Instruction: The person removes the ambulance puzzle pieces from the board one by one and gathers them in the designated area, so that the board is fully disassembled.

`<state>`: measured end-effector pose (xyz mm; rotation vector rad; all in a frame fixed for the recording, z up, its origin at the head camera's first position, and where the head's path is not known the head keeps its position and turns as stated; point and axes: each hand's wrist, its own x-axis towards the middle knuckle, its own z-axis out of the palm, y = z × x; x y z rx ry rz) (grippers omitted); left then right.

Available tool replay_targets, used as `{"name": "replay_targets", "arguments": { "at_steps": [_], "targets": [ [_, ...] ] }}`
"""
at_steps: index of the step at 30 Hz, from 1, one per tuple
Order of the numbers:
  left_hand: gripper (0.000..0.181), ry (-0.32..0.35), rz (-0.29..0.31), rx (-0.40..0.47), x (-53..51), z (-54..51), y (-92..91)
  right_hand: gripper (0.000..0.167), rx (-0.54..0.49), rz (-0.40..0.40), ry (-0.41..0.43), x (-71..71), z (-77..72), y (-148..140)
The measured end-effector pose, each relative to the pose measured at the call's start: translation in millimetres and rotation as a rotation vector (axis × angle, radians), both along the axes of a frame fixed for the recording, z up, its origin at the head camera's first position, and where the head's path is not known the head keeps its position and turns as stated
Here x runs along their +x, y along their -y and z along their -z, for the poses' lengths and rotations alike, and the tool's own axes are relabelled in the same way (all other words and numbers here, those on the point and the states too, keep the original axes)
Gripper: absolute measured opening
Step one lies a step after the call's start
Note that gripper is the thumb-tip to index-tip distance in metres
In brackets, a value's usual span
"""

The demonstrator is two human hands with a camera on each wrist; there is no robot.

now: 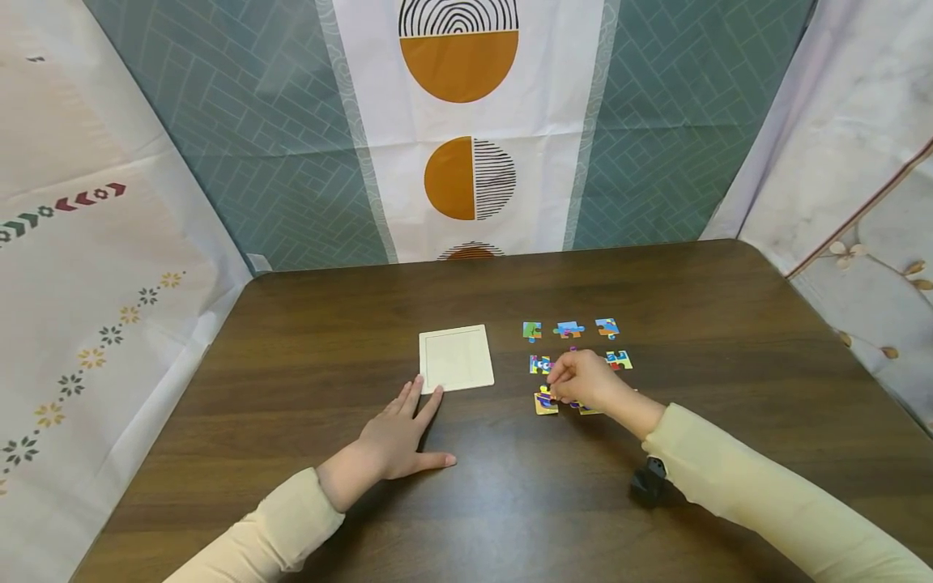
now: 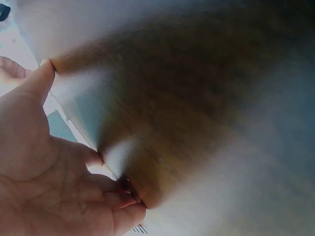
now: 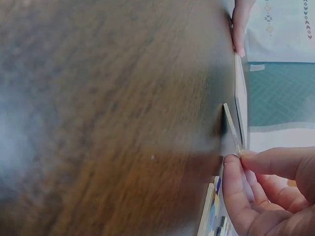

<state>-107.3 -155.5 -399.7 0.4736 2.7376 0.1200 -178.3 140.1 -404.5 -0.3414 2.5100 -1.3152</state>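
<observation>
In the head view a square cream puzzle tray (image 1: 457, 360) lies flat on the dark wooden table. My left hand (image 1: 394, 441) rests on the tabletop with fingers spread, its fingertips touching the tray's near left corner. With thumb and forefinger my right hand (image 1: 586, 380) pinches a yellow and purple jigsaw piece (image 1: 545, 402). In the right wrist view that thin piece (image 3: 230, 123) appears edge-on, tilted, beyond the fingertips. Around this hand lie more picture pieces, among them a green one (image 1: 532, 330) and a blue and red one (image 1: 619, 360). Some pieces are partly hidden under it.
The loose pieces are laid out in rough rows to the right of the tray. Patterned cloths (image 1: 481, 178) hang behind the table and at both sides. A small black device (image 1: 647, 482) sits at the right sleeve's cuff.
</observation>
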Motion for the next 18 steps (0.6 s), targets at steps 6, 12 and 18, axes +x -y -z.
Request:
{"name": "replay_targets", "arguments": {
  "at_steps": [6, 12, 18],
  "targets": [
    [0.096, 0.002, 0.001, -0.008, -0.6, 1.4, 0.4, 0.005, 0.031, 0.006, -0.001, -0.5, -4.0, 3.2],
    [0.096, 0.001, 0.003, -0.01, -2.9, 2.4, 0.4, 0.005, 0.02, -0.035, -0.033, -0.8, -6.2, 1.0],
    [0.096, 0.014, 0.002, -0.001, -4.9, 1.8, 1.4, 0.005, 0.045, -0.012, -0.007, -2.0, -9.0, 1.4]
  ]
}}
